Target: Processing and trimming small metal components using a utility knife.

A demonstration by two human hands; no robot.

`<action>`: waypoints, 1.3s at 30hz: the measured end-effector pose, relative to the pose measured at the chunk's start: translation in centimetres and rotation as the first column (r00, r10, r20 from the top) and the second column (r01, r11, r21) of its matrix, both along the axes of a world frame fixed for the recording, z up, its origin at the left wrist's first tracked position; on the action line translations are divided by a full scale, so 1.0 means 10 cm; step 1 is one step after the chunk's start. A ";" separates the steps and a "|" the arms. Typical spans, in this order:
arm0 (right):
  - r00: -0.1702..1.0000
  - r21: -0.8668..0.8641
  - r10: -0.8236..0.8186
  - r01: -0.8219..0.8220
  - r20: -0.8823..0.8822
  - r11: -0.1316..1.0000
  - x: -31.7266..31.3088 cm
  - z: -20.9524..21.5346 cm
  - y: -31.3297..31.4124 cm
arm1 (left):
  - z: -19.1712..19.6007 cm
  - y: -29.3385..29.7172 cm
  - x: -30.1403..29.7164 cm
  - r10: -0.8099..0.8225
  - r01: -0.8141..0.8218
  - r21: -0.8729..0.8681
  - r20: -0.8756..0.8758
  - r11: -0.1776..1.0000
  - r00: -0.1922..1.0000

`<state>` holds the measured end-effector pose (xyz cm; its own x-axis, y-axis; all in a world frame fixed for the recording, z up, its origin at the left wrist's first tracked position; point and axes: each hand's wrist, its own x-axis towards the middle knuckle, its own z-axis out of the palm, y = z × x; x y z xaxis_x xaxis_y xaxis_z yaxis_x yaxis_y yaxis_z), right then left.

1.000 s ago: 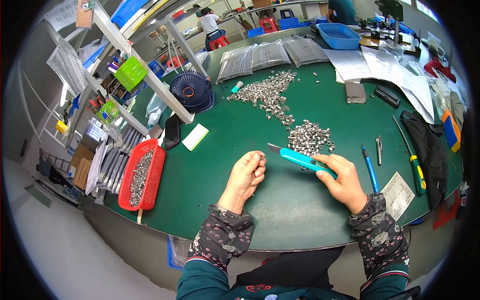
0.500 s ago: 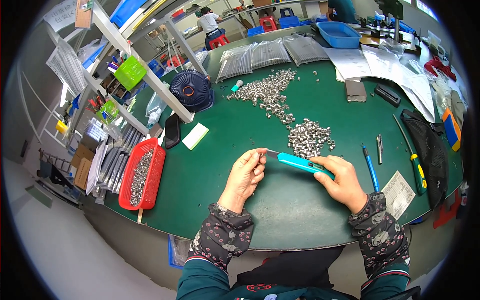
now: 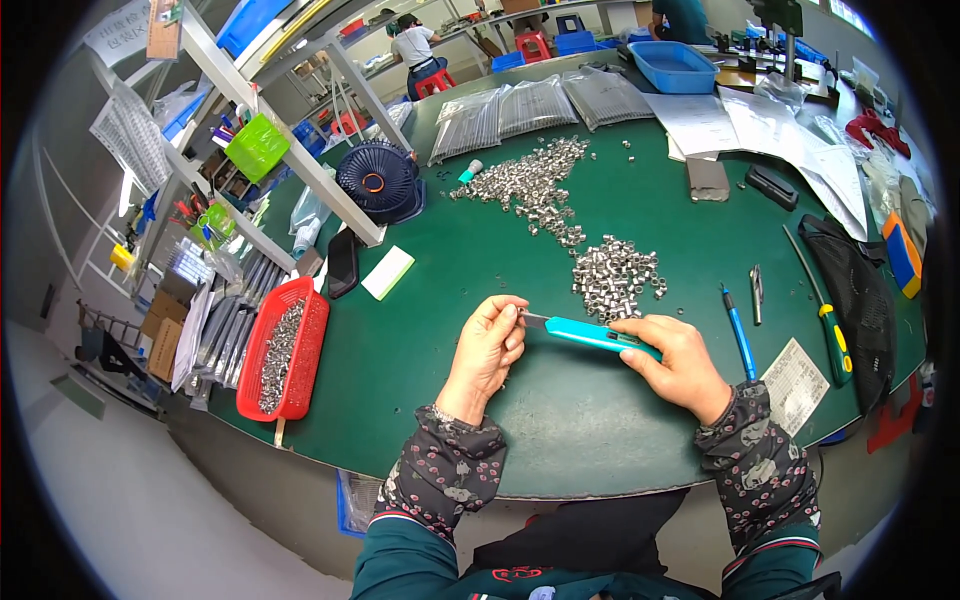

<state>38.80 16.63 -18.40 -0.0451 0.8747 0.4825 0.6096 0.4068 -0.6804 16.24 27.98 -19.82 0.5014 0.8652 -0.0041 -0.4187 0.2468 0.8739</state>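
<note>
My right hand is closed around the handle of a teal utility knife, its blade out and directed left. Between the thumb and fingertips of my left hand is a small metal ring, partly hidden by the fingers. The blade tip reaches this ring and appears to touch it. Just beyond the knife lies a pile of small silvery metal rings. A larger heap of the same rings spreads farther back on the green table.
At the left edge stands a red basket full of small metal parts. A black fan, a phone and a white-green pad sit behind it. To the right lie a blue pen, a screwdriver and a paper slip.
The knife has shifted slightly left and lower at its tip, bringing the blade onto the ring in my left hand. My left hand has hardly moved.
</note>
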 end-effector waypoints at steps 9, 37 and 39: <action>0.989 0.054 -0.071 0.065 0.132 0.996 0.00 0.02 -0.04 | 0.02 -0.04 0.04 0.018 -0.016 0.020 -0.123 1.000 0.992; 0.979 0.163 -0.091 0.061 0.185 0.985 -0.04 0.03 -0.05 | 0.04 -0.06 0.02 0.051 -0.055 -0.180 -0.030 0.982 0.998; 0.980 0.145 -0.072 0.045 0.186 0.988 -0.05 0.04 -0.05 | 0.04 -0.06 0.02 0.041 -0.046 -0.171 -0.035 0.984 0.999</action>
